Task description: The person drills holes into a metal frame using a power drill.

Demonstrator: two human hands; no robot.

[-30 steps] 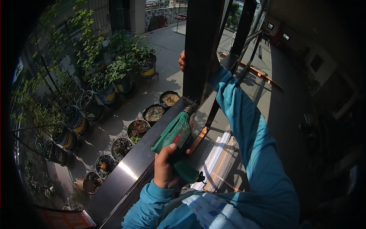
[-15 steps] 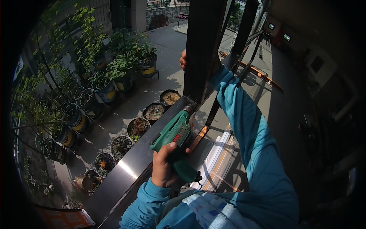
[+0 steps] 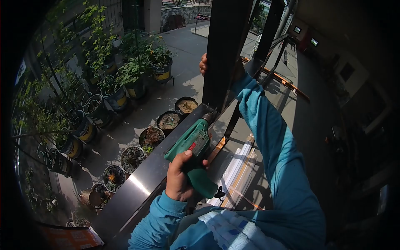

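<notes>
My left hand (image 3: 180, 180) is closed around the grip of a green power drill (image 3: 192, 149). The drill's chuck (image 3: 209, 118) points at the foot of a dark metal post (image 3: 225, 54), where the post meets a dark horizontal rail (image 3: 141, 183). My right hand (image 3: 203, 64) reaches up in a blue sleeve and holds the far side of that post; only its fingers show past the edge. A white and blue cloth (image 3: 233, 231) lies over my chest.
Far below on the left is a paved yard with several potted plants (image 3: 125, 83) and round pots of soil (image 3: 168, 121). Right of the rail lie white and orange strips (image 3: 237, 175). More dark posts (image 3: 266, 29) stand behind.
The view has shifted slightly; my right hand sits a little higher on the post and the drill stays at the post's foot.
</notes>
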